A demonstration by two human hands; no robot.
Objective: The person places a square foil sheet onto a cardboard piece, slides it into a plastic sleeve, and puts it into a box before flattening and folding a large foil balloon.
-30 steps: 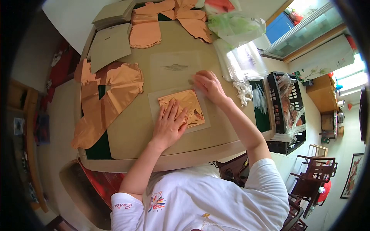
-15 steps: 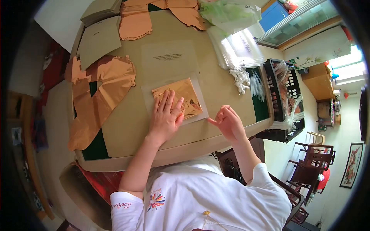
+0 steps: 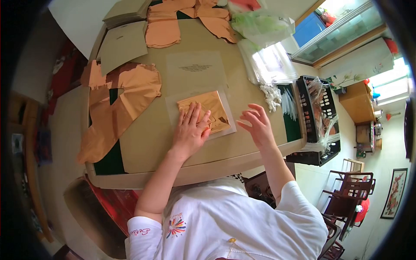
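Note:
A folded copper-coloured foil balloon (image 3: 216,107) lies on a clear plastic bag (image 3: 172,106) in the middle of the table. My left hand (image 3: 190,130) rests flat on the foil, fingers stretched out, covering its lower left part. To the right of the foil, my right hand (image 3: 256,125) hovers with its fingers apart and slightly bent, holding nothing. Printed text shows on the upper part of the clear plastic (image 3: 199,65), beyond the foil.
Unfolded copper foil balloons (image 3: 125,97) lie at the left, others (image 3: 162,32) at the back. Cardboard sheets (image 3: 123,45) sit back left. At right are clear bags (image 3: 271,63), white ribbon (image 3: 271,97), white straws (image 3: 288,104) and a black crate (image 3: 320,117).
My right hand has lifted slightly away from the foil's right corner and its fingers have opened. My left hand stays flat on the foil. The view has shifted a little.

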